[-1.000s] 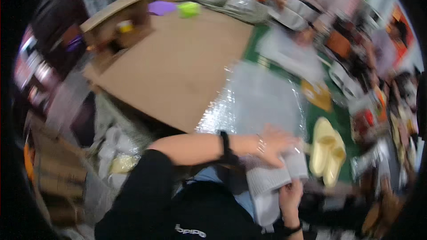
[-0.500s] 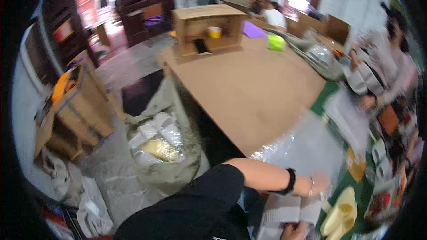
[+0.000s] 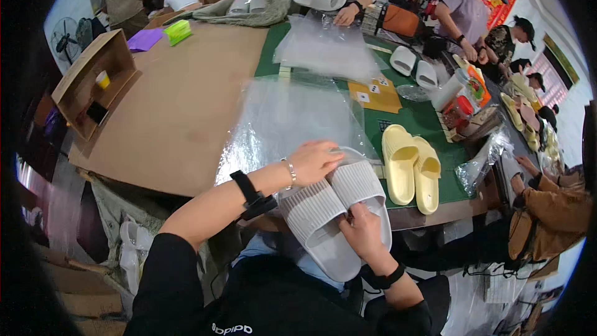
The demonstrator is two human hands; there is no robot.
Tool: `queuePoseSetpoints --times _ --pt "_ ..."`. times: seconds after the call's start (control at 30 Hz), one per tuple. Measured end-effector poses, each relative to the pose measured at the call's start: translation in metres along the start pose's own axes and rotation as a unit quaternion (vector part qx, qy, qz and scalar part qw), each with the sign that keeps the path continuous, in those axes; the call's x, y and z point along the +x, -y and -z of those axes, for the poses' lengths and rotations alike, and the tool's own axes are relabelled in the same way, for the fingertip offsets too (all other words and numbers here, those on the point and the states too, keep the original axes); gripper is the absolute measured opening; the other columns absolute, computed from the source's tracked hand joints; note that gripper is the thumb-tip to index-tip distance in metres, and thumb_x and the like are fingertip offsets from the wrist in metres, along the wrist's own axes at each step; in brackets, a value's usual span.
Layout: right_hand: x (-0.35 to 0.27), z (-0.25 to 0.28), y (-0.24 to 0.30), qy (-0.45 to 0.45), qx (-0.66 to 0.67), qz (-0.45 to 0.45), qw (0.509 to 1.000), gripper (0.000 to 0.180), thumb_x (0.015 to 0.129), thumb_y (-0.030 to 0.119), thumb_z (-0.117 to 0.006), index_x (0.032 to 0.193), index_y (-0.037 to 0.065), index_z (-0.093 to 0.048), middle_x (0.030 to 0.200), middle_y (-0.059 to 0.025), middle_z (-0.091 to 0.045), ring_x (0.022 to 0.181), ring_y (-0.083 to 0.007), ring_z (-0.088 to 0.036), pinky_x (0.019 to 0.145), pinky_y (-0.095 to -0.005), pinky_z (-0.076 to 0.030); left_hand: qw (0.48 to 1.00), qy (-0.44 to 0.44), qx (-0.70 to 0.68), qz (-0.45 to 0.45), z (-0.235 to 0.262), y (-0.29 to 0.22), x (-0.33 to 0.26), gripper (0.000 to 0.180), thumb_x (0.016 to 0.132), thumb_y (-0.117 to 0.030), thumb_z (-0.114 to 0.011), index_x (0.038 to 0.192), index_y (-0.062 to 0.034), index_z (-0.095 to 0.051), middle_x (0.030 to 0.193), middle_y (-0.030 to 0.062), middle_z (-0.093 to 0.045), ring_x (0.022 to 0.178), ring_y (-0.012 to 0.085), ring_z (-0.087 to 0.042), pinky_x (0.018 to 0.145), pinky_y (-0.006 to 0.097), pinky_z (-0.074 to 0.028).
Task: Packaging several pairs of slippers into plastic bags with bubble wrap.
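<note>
Low in the centre of the frame, the right hand (image 3: pixel 364 230) pinched the pair of grey slippers (image 3: pixel 333 211) while the left hand (image 3: pixel 314 160) gripped the clear plastic bag (image 3: pixel 292 115) at their toes, so the thin film looked likely to snag or slip off.

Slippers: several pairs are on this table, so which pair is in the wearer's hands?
The pale grey ribbed pair, held at the near table edge by both hands; the yellow pair lies untouched to its right, the white pair farther back.

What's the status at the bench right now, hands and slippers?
Left hand on clear bag at slipper toes. Right hand grips grey slippers, paired. Yellow slippers alongside, apart.
</note>
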State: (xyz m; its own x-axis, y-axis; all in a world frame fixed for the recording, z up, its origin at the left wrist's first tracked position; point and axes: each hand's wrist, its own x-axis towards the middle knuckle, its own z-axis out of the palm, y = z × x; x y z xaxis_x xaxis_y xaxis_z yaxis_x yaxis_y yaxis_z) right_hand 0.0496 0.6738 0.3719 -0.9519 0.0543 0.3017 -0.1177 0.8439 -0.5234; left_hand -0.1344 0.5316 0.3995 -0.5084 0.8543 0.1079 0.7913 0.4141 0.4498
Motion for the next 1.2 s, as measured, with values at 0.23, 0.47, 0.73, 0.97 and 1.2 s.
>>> queuePoseSetpoints --times 0.23,0.47,0.73,0.97,1.2 --pt "0.017 -0.008 0.0 -0.025 -0.022 0.0 0.999 0.021 0.077 0.018 -0.062 0.084 0.004 -0.047 0.077 -0.0146 -0.056 0.066 -0.0343 -0.058 0.058 -0.043 -0.047 0.995 0.038 -0.061 -0.067 -0.009 -0.012 -0.021 0.043 0.095 -0.022 -0.038 0.137 -0.0156 -0.039 0.146 0.0074 -0.031 0.137 0.0285 -0.023 0.109 0.054 -0.014" --pt "0.032 0.011 -0.001 -0.069 -0.034 -0.02 0.997 0.02 0.078 0.018 -0.061 0.084 0.004 -0.047 0.077 -0.0153 -0.057 0.066 -0.0354 -0.058 0.058 -0.0433 -0.046 0.993 -0.12 -0.012 0.006 0.012 0.031 -0.025 0.034 0.091 -0.013 -0.044 0.124 -0.012 -0.053 0.122 0.0118 -0.057 0.119 0.0326 -0.047 0.105 0.051 -0.028" --pt "0.044 0.004 -0.008 -0.091 -0.025 -0.046 0.994 0.019 0.078 0.015 -0.062 0.083 0.004 -0.047 0.075 -0.0157 -0.057 0.064 -0.0364 -0.057 0.055 -0.0439 -0.045 0.972 -0.161 0.129 -0.108 0.004 -0.005 -0.018 0.033 0.092 -0.02 -0.047 0.121 -0.0062 -0.054 0.125 0.0116 -0.054 0.121 0.0277 -0.046 0.106 0.047 -0.026" --pt "0.066 -0.011 -0.014 -0.105 -0.018 -0.017 0.994 0.02 0.083 0.019 -0.057 0.091 0.003 -0.047 0.082 -0.0191 -0.058 0.074 -0.039 -0.058 0.061 -0.0456 -0.046 0.975 -0.166 0.021 -0.147 0.001 -0.053 -0.041 0.037 0.089 -0.012 -0.05 0.125 -0.0031 -0.051 0.126 0.013 -0.053 0.124 0.0299 -0.043 0.108 0.047 -0.022" --pt "0.134 -0.011 0.009 -0.13 0.031 -0.048 0.99 0.024 0.083 0.022 -0.055 0.094 0.002 -0.046 0.088 -0.0204 -0.057 0.077 -0.0407 -0.058 0.064 -0.0478 -0.045 0.979 -0.169 -0.009 -0.111 0.024 -0.088 -0.078 0.04 0.086 -0.01 -0.052 0.125 -0.0013 -0.051 0.124 0.0146 -0.054 0.12 0.032 -0.046 0.106 0.051 -0.022"
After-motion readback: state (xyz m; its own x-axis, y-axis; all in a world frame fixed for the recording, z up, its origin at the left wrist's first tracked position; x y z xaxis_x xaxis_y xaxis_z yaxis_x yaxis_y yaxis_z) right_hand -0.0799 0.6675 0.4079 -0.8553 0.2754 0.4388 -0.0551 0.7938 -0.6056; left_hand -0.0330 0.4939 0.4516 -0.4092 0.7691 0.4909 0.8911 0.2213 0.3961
